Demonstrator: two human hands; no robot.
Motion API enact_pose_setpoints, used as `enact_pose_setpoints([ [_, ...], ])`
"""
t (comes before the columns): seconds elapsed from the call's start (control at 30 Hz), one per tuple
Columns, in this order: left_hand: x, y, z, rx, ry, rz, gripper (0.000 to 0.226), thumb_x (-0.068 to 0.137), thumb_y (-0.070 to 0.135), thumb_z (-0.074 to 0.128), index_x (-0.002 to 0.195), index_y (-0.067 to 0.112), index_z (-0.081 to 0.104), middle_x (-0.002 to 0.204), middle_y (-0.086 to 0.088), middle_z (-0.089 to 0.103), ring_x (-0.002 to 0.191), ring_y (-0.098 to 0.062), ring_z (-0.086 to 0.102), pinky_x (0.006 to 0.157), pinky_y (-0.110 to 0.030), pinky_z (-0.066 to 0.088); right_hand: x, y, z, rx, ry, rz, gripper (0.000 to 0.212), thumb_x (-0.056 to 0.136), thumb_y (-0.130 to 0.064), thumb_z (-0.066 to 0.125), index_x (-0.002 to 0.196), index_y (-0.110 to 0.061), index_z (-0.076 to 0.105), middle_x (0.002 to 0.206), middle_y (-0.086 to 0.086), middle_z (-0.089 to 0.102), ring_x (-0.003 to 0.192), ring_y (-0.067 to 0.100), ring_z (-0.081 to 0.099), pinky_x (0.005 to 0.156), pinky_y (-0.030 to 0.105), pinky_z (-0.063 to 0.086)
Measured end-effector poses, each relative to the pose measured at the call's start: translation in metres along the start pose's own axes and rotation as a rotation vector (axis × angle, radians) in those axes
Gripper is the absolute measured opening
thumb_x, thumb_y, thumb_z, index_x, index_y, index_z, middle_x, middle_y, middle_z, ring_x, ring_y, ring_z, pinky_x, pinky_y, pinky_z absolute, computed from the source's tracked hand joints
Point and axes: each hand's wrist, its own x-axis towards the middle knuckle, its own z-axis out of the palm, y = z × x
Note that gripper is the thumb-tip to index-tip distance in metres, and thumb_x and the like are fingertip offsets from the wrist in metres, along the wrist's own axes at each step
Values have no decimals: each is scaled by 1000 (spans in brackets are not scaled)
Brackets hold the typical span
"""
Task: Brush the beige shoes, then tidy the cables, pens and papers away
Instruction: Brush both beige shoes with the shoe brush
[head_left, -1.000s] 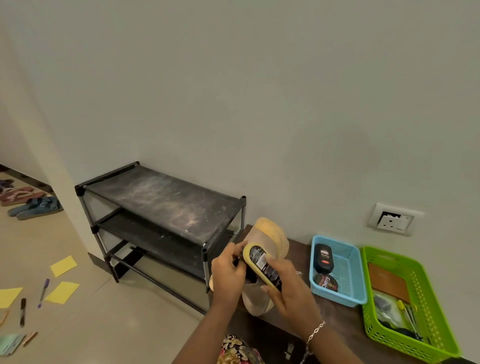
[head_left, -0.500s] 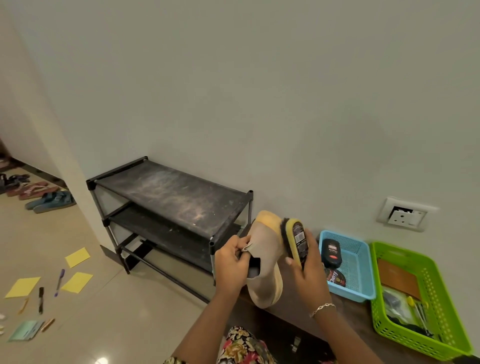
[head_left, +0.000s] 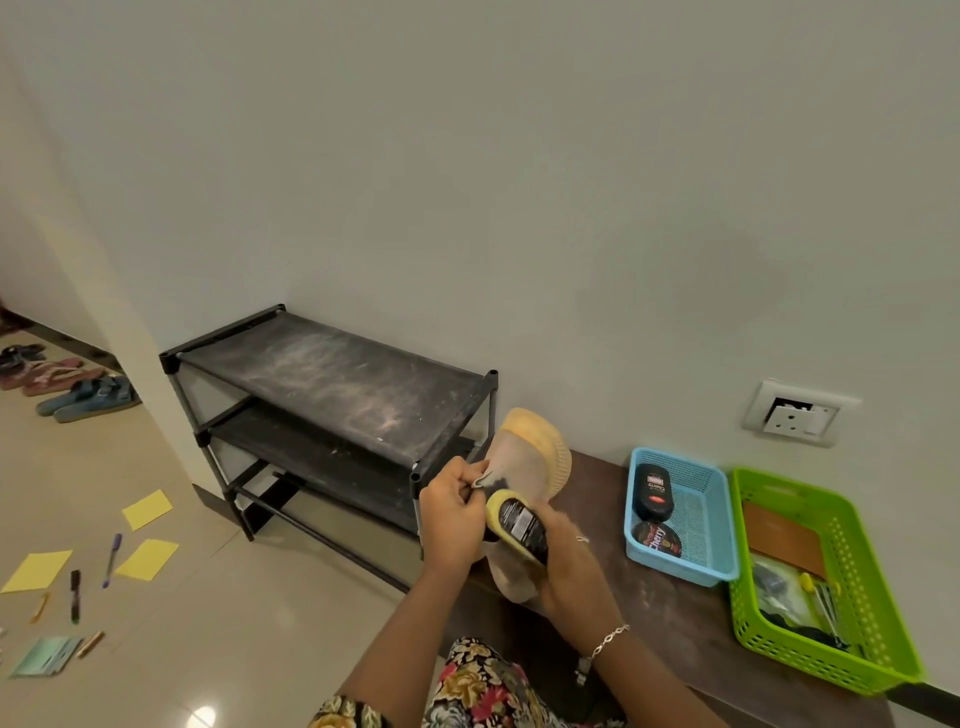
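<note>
A beige shoe (head_left: 524, 457) with a yellowish sole is held up over the left end of the brown bench (head_left: 649, 597). My left hand (head_left: 454, 512) pinches the shoe's edge near its opening. My right hand (head_left: 569, 564) grips a yellow-backed shoe brush (head_left: 517, 525) with a black label, lying against the shoe's lower part. Yellow papers (head_left: 147, 558), pens (head_left: 111, 558) and a teal paper (head_left: 44, 654) lie scattered on the floor at the left.
A black two-tier shoe rack (head_left: 332, 384) stands against the wall. A blue basket (head_left: 680, 519) holds polish items, and a green basket (head_left: 821, 577) holds assorted things on the bench. Sandals (head_left: 88, 397) lie at the far left. A wall socket (head_left: 795, 418) is above the baskets.
My right hand has drawn the brush from the shoe's upper right side down to its lower part near my left hand. The shoe stays held up.
</note>
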Motion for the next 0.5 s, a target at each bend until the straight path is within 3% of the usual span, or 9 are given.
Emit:
enact_pose_setpoints([
  [0.03,-1,1,-1,-13,-6,-5,38,79,-12,55,63,23,54,87,6,70,83,0,64,78,-33,55,-4,4,0,-36,-34,-21,64,80,-33,64,129,-39,25,125,3,51,107,10,48,91,29,46],
  [0.1,-1,1,-4,-36,-28,3,40,79,-12,55,62,24,53,82,9,68,81,5,62,80,-28,53,0,15,-7,2,64,64,62,81,-27,64,131,-36,29,127,4,50,109,14,49,94,35,48],
  [0.2,-2,-1,-4,-58,-30,-6,36,81,-13,53,61,17,50,76,0,67,78,1,60,77,-27,49,9,16,-16,193,270,346,63,84,-13,62,138,-19,29,129,5,48,115,22,50,93,30,43],
  [0.23,-2,-1,-2,-62,-25,-17,36,81,-14,52,61,17,50,77,2,67,81,3,61,76,-23,50,9,9,-17,230,290,360,64,85,-11,62,138,-18,28,126,2,48,114,20,50,91,28,42],
  [0.3,-3,2,1,-50,-11,-15,36,81,-13,53,62,18,52,79,4,68,85,5,63,74,-19,52,6,-5,-13,184,197,264,65,84,-14,62,139,-19,28,120,-8,43,111,11,47,91,23,40],
  [0.37,-2,2,3,-37,-5,-1,34,81,-10,56,63,19,53,84,1,70,80,1,64,72,-24,54,-5,-12,-5,37,-55,117,64,85,-20,61,138,-28,26,124,-10,43,112,9,45,95,23,41],
  [0.43,-1,1,2,-14,-35,11,33,79,-10,56,65,20,54,92,-2,72,81,-7,67,74,-33,56,-17,-11,1,-59,-285,82,63,87,-21,58,133,-43,22,131,-8,42,114,11,44,96,18,38],
  [0.5,-1,-2,1,56,-42,41,32,78,-8,55,66,21,54,92,0,73,83,-13,67,74,-41,56,-28,-9,5,153,-187,184,60,88,-18,59,127,-46,23,129,-11,43,113,6,46,88,4,34],
])
